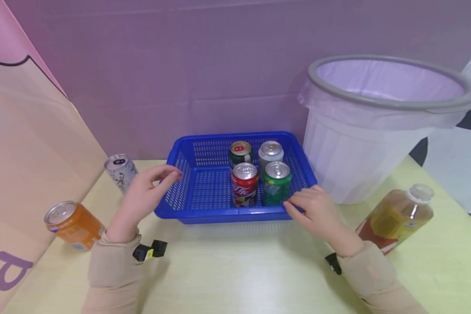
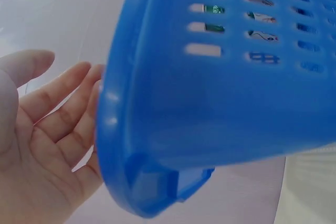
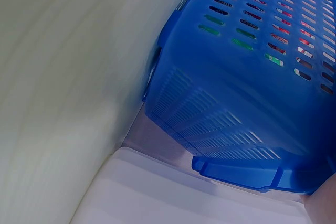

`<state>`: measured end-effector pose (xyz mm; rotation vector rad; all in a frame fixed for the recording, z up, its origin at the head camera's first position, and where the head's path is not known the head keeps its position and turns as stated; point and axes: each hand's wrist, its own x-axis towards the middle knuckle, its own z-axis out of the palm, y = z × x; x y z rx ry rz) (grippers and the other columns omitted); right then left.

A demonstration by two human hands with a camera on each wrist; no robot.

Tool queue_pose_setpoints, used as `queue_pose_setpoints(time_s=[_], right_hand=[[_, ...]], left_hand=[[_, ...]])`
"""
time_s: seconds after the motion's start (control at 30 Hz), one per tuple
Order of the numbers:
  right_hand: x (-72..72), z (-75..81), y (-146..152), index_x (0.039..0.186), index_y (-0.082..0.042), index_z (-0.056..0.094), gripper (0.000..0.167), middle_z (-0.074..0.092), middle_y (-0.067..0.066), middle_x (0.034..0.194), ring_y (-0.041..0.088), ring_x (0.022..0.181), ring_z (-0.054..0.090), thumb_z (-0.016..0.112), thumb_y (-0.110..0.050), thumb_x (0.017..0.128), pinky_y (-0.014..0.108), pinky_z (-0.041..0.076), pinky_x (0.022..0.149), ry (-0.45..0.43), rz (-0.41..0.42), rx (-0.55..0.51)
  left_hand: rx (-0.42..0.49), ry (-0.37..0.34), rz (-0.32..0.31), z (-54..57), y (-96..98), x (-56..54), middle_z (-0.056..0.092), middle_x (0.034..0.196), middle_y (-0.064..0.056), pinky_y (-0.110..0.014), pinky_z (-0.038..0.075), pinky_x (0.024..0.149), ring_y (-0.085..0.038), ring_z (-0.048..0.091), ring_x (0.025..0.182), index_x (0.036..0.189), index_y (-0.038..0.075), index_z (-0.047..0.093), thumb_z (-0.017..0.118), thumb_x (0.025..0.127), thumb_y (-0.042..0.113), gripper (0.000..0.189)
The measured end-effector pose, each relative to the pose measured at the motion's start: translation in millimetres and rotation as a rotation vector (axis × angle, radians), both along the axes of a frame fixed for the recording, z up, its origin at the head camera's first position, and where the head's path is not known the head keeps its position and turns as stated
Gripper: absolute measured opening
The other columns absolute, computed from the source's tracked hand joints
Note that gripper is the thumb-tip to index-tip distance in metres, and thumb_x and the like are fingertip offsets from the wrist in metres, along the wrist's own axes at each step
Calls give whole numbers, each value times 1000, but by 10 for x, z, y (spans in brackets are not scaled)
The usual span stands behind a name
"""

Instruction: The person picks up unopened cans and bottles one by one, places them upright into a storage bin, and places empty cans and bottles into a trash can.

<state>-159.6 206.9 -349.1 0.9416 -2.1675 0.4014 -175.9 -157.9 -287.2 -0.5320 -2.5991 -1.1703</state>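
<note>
A blue plastic basket (image 1: 209,213) with slotted walls holds several upright drink cans on its right side, among them a red can (image 1: 245,185) and a green can (image 1: 276,183). Behind these two stand a dark green can (image 1: 240,150) with a gold top and a silver-white can (image 1: 271,151). My left hand (image 1: 147,192) is at the basket's left rim; in the left wrist view its fingers are nearly straight, fingertips right at the rim, thumb apart. At the front right corner, my right hand (image 1: 315,213) grips the rim with bent fingers; the right wrist view shows only its edge.
Left of the basket are a patterned white can (image 1: 121,172) and an orange can (image 1: 76,226). A large white bin (image 1: 349,152) with a plastic liner stands at the back right. A clear-capped bottle (image 1: 396,218) of amber drink stands beside my right forearm on the pale table (image 1: 235,270).
</note>
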Motion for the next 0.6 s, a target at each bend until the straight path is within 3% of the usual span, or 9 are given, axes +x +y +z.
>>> queue_pose_setpoints(time_s=[0.07,0.17,0.27,0.4,0.6], right_hand=[[1,0,1,64,-13,64,57,60,-5,59,10,54,53,32,-40,102,27,34,55,-3,-2,1],[2,-2,1,64,-12,64,57,60,-4,59,11,54,53,31,-41,102,27,34,55,-5,-6,4],[3,-3,-2,64,-12,64,58,61,-4,59,11,54,53,31,-41,102,27,34,55,-3,-6,4],[6,1,-7,64,-12,63,58,60,-4,59,10,53,52,31,-41,102,27,33,55,6,-3,3],[6,8,-8,64,-13,63,57,60,-5,59,10,54,53,31,-41,102,27,34,55,4,-2,-1]], left_hand=[[26,22,34,-11,-19,-11,70,102,-15,-36,47,83,-21,63,95,111,1,65,51,98,18,25],[83,70,92,-32,-60,-36,69,100,-15,-27,45,81,-3,60,89,111,1,64,51,98,18,25],[187,134,145,-64,-113,-72,69,91,4,-18,41,78,7,54,82,109,-1,64,52,98,15,24],[386,180,189,-108,-164,-119,58,81,24,-13,43,78,2,56,80,107,-5,63,51,97,8,20],[540,201,295,-178,-251,-198,60,78,19,-14,45,78,-1,58,76,103,3,65,51,96,9,16]])
